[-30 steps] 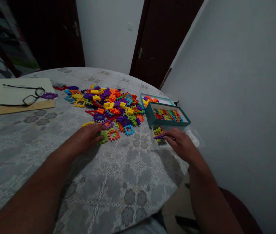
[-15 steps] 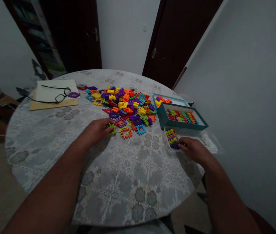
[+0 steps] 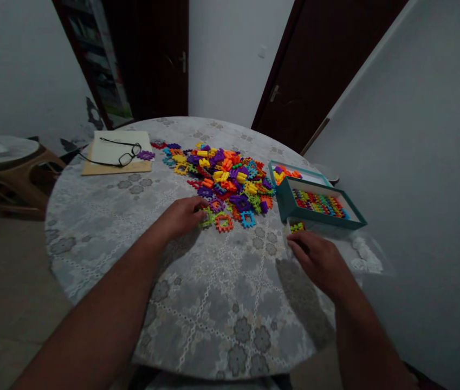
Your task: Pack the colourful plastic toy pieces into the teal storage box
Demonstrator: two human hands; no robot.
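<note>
My left hand (image 3: pixel 181 218) is at the near left edge of a heap of colourful plastic building pieces (image 3: pixel 230 176). Its thumb and fingertips close on a green notched square piece (image 3: pixel 206 219) lying on the tablecloth. Beside that lies an orange square piece (image 3: pixel 224 222). My right hand (image 3: pixel 317 257) is over the near side of a clear plastic container (image 3: pixel 345 241), fingers curled together. What they hold, if anything, is hidden. Yellow-green pieces (image 3: pixel 297 227) show in the container just beyond the fingers; the hand covers the others.
Behind the container stands a teal box (image 3: pixel 323 216) with rows of coloured pieces. Its teal-edged lid (image 3: pixel 315 176) holds orange and yellow pieces. Glasses (image 3: pixel 125 158) rest on paper and a board (image 3: pixel 116 169) at the left. A patterned cloth covers the round table (image 3: pixel 213 292).
My right hand has risen from the purple pieces in the container and now covers more of it. My left hand stays at the green piece. The view has swung left.
</note>
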